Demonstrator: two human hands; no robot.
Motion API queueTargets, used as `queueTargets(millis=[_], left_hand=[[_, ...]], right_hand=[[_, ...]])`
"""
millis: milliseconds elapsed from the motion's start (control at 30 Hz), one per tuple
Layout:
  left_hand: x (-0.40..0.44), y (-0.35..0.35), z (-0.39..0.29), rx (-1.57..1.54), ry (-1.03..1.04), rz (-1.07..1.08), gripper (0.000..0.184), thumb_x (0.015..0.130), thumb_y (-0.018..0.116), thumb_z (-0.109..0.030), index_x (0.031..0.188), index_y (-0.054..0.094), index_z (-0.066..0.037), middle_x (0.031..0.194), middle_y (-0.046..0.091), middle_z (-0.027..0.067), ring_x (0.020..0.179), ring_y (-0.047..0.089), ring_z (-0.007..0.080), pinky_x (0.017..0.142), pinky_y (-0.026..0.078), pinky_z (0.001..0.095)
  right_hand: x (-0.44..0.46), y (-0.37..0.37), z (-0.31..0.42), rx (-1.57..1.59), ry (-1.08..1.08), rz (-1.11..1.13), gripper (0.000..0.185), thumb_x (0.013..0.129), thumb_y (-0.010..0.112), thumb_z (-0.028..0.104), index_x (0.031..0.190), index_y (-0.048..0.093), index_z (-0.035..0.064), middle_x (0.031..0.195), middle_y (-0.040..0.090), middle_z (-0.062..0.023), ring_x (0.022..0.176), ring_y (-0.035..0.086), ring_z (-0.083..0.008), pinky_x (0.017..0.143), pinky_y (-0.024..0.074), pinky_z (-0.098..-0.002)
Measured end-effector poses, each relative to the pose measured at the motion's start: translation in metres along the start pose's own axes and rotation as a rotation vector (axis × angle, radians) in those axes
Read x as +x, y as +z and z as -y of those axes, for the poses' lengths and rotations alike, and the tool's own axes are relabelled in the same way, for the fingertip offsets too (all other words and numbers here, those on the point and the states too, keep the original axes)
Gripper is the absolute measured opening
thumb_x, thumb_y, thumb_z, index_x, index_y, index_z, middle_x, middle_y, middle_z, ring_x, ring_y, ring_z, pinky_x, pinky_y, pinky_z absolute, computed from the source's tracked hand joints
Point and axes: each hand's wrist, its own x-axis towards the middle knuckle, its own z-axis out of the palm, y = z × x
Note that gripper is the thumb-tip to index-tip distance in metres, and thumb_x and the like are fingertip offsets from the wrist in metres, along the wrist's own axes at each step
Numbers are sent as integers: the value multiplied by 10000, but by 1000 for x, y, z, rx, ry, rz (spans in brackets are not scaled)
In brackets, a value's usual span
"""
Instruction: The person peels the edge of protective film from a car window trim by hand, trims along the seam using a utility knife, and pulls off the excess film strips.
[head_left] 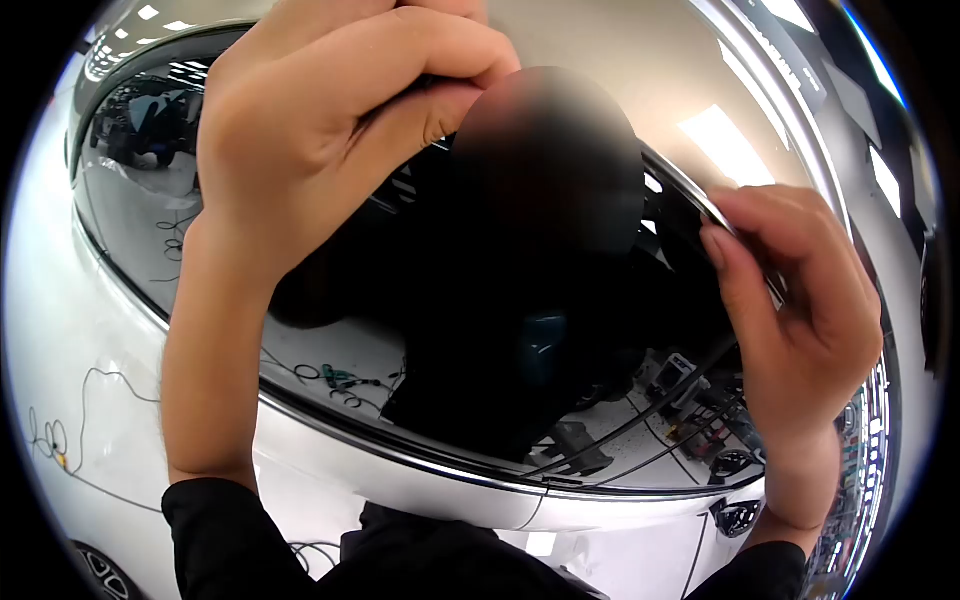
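My left hand (310, 120) is raised at the top edge of a car's dark side window (470, 390). Its thumb and forefinger are pinched together, and a dark blurred patch hides what is at the tips. On the right, my right hand (800, 280) pinches a thin shiny trim strip (682, 180) between thumb and fingers. That strip runs along the upper window edge, from behind the blurred patch to my right hand. Whether it sits flush or stands off the car there, I cannot tell.
Above the window curves the glossy car roof (600, 35), reflecting ceiling lights. Chrome trim (400, 462) borders the window's lower edge, over the pale door panel (330, 440). A smaller rear window (140, 220) lies at the left. Cables and workshop equipment show as reflections.
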Motion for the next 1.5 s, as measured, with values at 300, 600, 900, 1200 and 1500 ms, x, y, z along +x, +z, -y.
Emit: queueTargets(millis=[300,600,900,1200,1500], left_hand=[[-17,9,-2,76,20,-20,191,769,799,-15,914,677,7,928,649,112,768,602,200,643,461,268],[-11,-9,-10,147,0,193,236,745,806,-64,945,692,-15,927,653,114,749,594,194,608,441,262],[-18,-8,2,129,68,177,295,739,810,-25,1003,681,-4,937,667,128,749,625,197,609,481,255],[-22,-12,4,111,0,203,251,801,767,28,1034,676,19,1016,671,164,819,665,212,717,555,264],[-31,-23,16,60,-31,286,244,857,710,71,1095,673,26,1090,676,174,912,683,218,816,572,284]], right_hand=[[2,4,23,-83,89,17,225,865,678,-150,1071,682,-60,1007,694,-167,901,671,-183,758,520,-250],[6,7,33,-165,152,76,230,858,675,-144,1063,679,-41,992,693,-168,885,677,-207,754,524,-267],[10,8,35,-258,154,93,247,873,666,-139,1093,676,-27,1018,695,-163,920,684,-203,775,539,-271],[12,9,42,-391,150,85,239,895,665,-115,1111,680,-14,1031,702,-161,953,695,-210,790,559,-265],[-12,29,12,-139,149,-175,239,895,671,-102,1111,686,-2,1029,706,-153,949,699,-208,800,566,-267]])
